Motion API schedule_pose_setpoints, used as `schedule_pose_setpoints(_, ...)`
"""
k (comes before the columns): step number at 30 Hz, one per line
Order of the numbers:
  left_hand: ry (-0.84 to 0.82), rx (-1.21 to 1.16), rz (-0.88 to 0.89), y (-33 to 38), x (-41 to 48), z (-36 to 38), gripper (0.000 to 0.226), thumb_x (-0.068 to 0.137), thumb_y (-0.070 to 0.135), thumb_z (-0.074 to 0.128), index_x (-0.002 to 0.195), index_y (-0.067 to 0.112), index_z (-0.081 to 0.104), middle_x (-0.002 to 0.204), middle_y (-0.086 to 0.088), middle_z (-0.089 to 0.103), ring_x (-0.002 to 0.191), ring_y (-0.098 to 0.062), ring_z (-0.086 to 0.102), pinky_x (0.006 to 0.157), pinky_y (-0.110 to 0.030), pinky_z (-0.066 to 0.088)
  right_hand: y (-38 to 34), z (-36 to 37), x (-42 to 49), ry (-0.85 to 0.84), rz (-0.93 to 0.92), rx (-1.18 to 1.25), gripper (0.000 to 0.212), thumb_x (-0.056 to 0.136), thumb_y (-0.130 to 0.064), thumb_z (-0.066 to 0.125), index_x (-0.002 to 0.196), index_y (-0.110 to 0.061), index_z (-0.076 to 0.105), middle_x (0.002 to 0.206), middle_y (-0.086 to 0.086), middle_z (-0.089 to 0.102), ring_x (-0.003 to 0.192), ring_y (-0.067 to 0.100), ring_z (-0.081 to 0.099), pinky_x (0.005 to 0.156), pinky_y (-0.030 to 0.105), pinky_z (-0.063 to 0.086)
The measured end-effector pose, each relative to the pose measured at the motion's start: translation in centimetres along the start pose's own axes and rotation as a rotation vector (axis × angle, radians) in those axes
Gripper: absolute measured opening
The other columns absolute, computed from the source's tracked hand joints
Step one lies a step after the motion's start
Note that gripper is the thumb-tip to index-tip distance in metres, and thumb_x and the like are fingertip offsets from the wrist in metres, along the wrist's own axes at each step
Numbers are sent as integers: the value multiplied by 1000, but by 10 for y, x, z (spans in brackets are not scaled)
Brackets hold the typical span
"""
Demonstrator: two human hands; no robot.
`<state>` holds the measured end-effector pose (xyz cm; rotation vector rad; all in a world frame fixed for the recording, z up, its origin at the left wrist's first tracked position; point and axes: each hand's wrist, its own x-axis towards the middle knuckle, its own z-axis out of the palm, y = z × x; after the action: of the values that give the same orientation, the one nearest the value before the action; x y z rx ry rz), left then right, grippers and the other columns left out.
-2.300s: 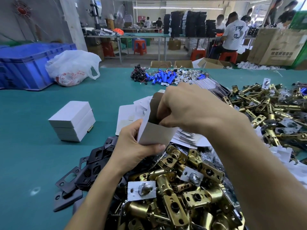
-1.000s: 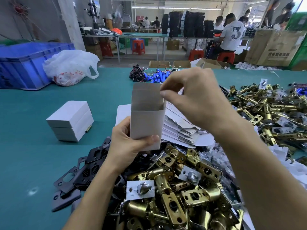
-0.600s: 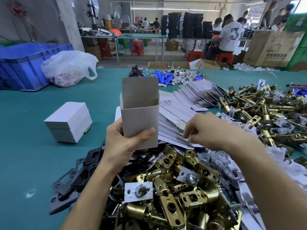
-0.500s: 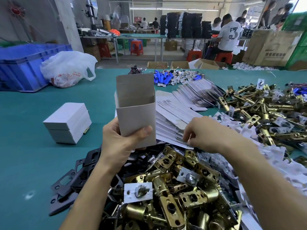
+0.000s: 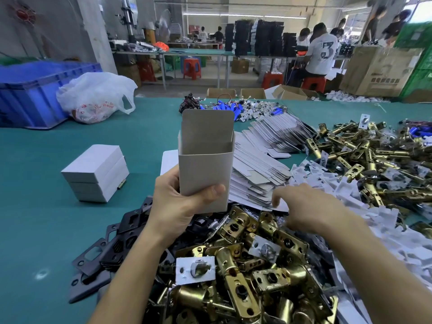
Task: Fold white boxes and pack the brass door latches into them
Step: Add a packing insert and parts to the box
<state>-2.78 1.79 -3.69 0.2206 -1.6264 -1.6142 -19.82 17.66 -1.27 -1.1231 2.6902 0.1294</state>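
Teal matting is covering the workbench from the bottom edge up to mid-frame. Nearest, at the lower centre, a heap of brass door latches is lying jumbled, and black strike plates are spilling out from under it toward the lower left. Just above the heap, the left hand is gripping an upright white box around its lower part, thumb pressing across the front face; the box is standing open at the top with its lid flap raised. Right of it, the right hand is hovering over the latches, slightly blurred, fingers loosely spread and holding nothing, its fingertips near the edge of a fanned stack of flat box blanks that is crowding in behind the box. At centre left, two closed white boxes are sitting stacked. More latches and white card inserts are filling the right side. Farther back, blue cylinders with wires are lying in a cluster. At the upper left, a white plastic bag is slumping against a blue crate. Beyond the bench, seated workers are facing away.
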Motion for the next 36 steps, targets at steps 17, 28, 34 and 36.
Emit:
schedule_pose_setpoints(17,-78,54,-35,-2,-2,1,41,62,11,86,91,39,79,90,6,79,80,-7,73,66,-22,58,25,-41,-16,314,-203,534,26,96,-16,63,121,-20,66,75,-6,67,60,-5,60,50,8,42)
schedule_pose_setpoints(28,-107,94,-20,-5,-2,3,35,63,10,88,89,32,78,81,4,76,72,-5,68,60,-20,54,-25,-89,-62,759,-570,1182,6,96,-8,60,100,-11,63,83,7,70,59,13,69,48,18,51)
schedule_pose_setpoints(34,-106,60,-40,-8,-2,4,33,65,8,86,92,24,78,84,-4,76,73,-11,70,58,-22,55,-83,-86,-50,916,-577,794,6,94,-13,62,97,-14,57,74,-1,66,65,22,63,62,46,54)
schedule_pose_setpoints(36,-99,64,-41,-9,-2,4,31,66,8,85,92,21,77,83,-6,75,71,-13,69,57,-22,55,-92,-78,-43,920,-568,676,4,95,-13,60,98,-14,58,69,4,65,64,30,60,59,47,51)
